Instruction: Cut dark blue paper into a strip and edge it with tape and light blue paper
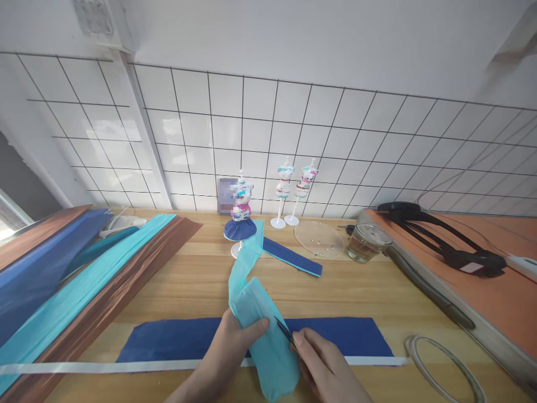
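My left hand (235,341) is closed on a folded strip of turquoise crepe paper (274,358), thumb on top, above the front of the table. In my right hand (316,358) is a pair of dark, slim scissors (285,329); their pointed blades lie against the strip's right edge, and my fingers hide the handles. From my left hand the strip's loose tail (241,271) runs back to a small dress form (242,204) with a dark blue gathered skirt (240,228). Beneath both hands lies a wide dark blue strip (168,338), with a white tape (159,366) along its front edge.
Turquoise, brown and blue crepe sheets (104,268) cover the left side. Two more dress forms (285,187) stand by the tiled wall. A dark blue strip (293,257), a clear round plate (319,238), a glass jar (367,243) and a ring (444,361) lie to the right.
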The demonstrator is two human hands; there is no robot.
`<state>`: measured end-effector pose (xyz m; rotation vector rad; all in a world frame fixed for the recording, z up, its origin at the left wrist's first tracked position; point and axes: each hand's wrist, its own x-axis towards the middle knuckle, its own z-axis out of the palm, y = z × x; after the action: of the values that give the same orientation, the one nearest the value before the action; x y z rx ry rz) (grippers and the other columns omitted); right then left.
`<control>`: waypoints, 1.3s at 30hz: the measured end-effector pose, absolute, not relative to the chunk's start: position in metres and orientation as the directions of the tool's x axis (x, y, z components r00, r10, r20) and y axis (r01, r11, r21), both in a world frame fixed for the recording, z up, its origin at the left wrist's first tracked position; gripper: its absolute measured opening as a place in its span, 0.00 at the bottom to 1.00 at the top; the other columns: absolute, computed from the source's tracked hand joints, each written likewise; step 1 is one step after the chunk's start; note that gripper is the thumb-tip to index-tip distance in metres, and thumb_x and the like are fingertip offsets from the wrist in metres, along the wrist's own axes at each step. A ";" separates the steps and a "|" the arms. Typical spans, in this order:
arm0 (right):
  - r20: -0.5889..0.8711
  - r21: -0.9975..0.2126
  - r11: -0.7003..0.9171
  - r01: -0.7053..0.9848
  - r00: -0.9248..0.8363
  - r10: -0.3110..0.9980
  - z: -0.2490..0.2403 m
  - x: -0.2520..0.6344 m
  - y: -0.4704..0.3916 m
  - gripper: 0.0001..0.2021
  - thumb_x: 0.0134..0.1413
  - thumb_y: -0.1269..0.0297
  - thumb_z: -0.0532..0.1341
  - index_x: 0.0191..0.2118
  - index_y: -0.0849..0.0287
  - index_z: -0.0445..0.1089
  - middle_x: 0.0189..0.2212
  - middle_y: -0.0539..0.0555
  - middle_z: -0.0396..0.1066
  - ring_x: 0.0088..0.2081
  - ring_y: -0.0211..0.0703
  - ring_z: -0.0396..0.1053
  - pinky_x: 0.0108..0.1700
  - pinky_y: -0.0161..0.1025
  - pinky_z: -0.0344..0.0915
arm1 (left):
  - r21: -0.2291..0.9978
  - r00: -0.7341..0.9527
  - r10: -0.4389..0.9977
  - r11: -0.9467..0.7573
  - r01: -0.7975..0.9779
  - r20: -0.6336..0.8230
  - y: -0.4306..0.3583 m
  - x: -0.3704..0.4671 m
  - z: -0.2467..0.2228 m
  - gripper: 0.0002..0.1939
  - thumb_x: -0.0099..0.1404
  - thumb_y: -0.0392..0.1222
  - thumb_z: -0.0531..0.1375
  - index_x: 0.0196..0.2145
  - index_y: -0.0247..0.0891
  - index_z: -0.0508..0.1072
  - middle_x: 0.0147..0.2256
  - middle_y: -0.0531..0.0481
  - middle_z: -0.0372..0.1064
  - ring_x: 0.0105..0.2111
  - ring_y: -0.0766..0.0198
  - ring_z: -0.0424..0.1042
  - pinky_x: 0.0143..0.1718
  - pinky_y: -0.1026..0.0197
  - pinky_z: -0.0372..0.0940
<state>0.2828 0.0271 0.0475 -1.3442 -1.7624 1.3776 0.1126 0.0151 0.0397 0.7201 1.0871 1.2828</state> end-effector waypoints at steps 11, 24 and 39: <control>-0.167 -0.972 -0.120 0.204 -0.233 0.958 0.041 0.275 0.020 0.24 0.45 0.37 0.54 0.19 0.55 0.59 0.16 0.46 0.54 0.23 0.39 0.56 0.25 0.33 0.57 | 0.922 -0.015 0.981 0.178 -0.344 -0.195 0.011 0.122 0.039 0.18 0.48 0.44 0.67 0.37 0.34 0.73 0.32 0.46 0.75 0.34 0.54 0.72 0.39 0.55 0.65; -0.277 -0.954 -0.299 -0.005 -0.359 0.891 0.040 0.269 0.019 0.24 0.46 0.40 0.57 0.21 0.56 0.51 0.17 0.41 0.40 0.20 0.32 0.40 0.19 0.31 0.41 | 0.916 -0.011 0.984 0.164 -0.365 -0.181 0.009 0.126 0.044 0.17 0.47 0.44 0.67 0.34 0.33 0.73 0.29 0.48 0.73 0.31 0.59 0.70 0.37 0.58 0.65; -0.275 -0.956 -0.294 0.000 -0.354 0.894 0.042 0.269 0.020 0.25 0.44 0.39 0.57 0.20 0.56 0.50 0.16 0.41 0.41 0.19 0.32 0.41 0.19 0.30 0.40 | 0.902 0.012 0.984 0.168 -0.397 -0.177 0.009 0.126 0.034 0.17 0.48 0.43 0.67 0.36 0.33 0.74 0.27 0.48 0.74 0.30 0.59 0.71 0.36 0.58 0.66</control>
<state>0.2695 0.0202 0.0416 -1.1912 -1.2739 1.7239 0.1262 0.0093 0.0345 0.7704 1.0011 1.2626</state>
